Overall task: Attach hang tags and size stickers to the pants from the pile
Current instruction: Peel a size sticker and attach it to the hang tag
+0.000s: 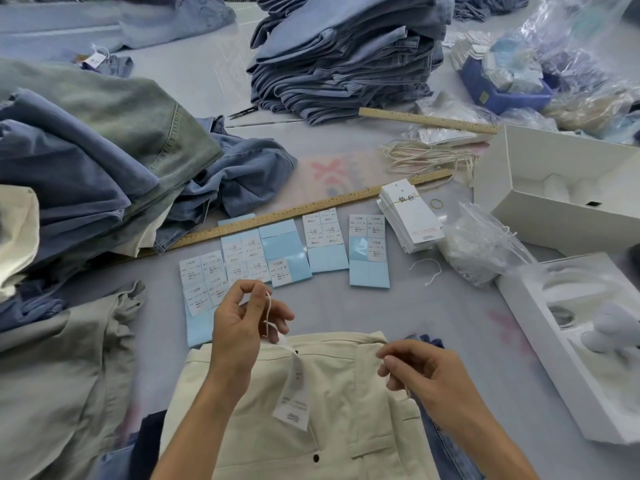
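The pants (311, 403) lie on the surface (433, 306) nearest the person, a hang tag (292, 400) on them. Behind them lie sticker sheets (287, 251), then a long ruler (298, 209). Right of the sheets sits a tag stack (410, 216); left, a heaped pile (86, 161); far behind, a folded stack (346, 64).

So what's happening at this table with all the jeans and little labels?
A person is tagging trousers. The left hand pinches a white string above the cream pants, where a hang tag already lies at the waistband. The right hand pinches a thin string at the waistband too. Sticker sheets and a stack of tags wait behind.
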A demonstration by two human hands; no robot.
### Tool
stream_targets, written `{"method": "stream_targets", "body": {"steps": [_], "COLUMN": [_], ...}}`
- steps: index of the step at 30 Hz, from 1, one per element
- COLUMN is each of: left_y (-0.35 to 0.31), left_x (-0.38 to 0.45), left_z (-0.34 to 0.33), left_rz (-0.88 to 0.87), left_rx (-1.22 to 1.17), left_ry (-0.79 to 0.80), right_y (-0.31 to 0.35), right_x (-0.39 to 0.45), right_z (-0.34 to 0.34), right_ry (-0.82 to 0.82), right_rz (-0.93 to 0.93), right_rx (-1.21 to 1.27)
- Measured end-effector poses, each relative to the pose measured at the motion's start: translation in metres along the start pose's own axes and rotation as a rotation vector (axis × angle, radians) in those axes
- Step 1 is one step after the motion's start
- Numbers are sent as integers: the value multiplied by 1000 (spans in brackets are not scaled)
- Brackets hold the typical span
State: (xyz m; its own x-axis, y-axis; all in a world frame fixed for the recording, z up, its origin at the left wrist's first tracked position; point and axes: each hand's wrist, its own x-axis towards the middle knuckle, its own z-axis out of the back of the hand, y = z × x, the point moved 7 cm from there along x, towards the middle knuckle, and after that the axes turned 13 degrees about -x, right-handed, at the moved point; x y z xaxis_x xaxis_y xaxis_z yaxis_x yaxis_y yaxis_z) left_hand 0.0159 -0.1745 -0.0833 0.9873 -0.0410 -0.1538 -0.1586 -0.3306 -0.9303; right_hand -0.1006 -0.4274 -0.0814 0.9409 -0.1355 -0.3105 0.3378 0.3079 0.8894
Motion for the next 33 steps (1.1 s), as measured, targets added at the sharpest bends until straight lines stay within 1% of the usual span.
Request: {"method": "stream_targets", "body": {"steps": [3, 5, 8, 10, 12, 13, 14, 15, 16, 17, 18, 19, 20, 21, 22, 23, 24, 25, 27, 28, 30, 33], "left_y": [-1, -5, -11, -11, -11, -11, -11, -11, -11, -10, -9, -8, -6, -3, 1, 5, 9, 14, 19, 22, 26, 26], "left_x": [2, 4, 7, 7, 5, 4, 3, 1, -1, -4, -6, -9, -11, -13, -13, -14, -13, -13, -11, -11, -13, -15], "left_z": [1, 0, -5, -13, -22, -27, -33, -38, -44, -49, -55, -60, -63, -65, -65, -64, -64, -65, -69, -71, -73, -70], "left_rz": [-20, -48, -76, -85, -93, -94, -92, -91, -88, -82, -73, -60, -39, -10, 29, 73, 117, 160, 218, 236, 261, 271], "left_rx": [-37, -13, -2, -3, 0, -2, -11, -23, -31, -34, -39, -50, -63, -88, -129, -183, -241, -298, -403, -430, -417, -329], "left_ry": [-36, -47, -54, -45, -31, -27, -22, -15, -4, 8, 22, 34, 37, 26, 5, -23, -52, -75, -83, -73, -34, 62], "right_y": [1, 5, 20, 39, 59, 68, 73, 75, 73, 69, 64, 64, 67, 69, 68, 62, 51, 40, 22, 14, 4, 9], "right_x": [4, 9, 26, 47, 73, 86, 100, 113, 125, 132, 132, 126, 114, 97, 77, 58, 41, 24, 1, -4, -8, -2], "right_z": [1, 8, 35, 71, 118, 140, 159, 175, 184, 183, 177, 164, 142, 113, 80, 45, 9, -22, -69, -85, -100, -99], "right_ry": [-34, -70, -167, -333, -557, -661, -725, -738, -684, -593, -520, -481, -468, -452, -391, -288, -181, -91, 56, 104, 152, 154], "right_rz": [18, 17, 45, 98, 166, 190, 193, 154, 79, -25, -85, -71, 4, 100, 155, 151, 107, 68, -2, -19, -57, -17], "right_rx": [-11, -17, -77, -97, -122, -181, -261, -382, -556, -784, -958, -1016, -951, -806, -631, -437, -259, -125, 10, 46, 116, 129]}}
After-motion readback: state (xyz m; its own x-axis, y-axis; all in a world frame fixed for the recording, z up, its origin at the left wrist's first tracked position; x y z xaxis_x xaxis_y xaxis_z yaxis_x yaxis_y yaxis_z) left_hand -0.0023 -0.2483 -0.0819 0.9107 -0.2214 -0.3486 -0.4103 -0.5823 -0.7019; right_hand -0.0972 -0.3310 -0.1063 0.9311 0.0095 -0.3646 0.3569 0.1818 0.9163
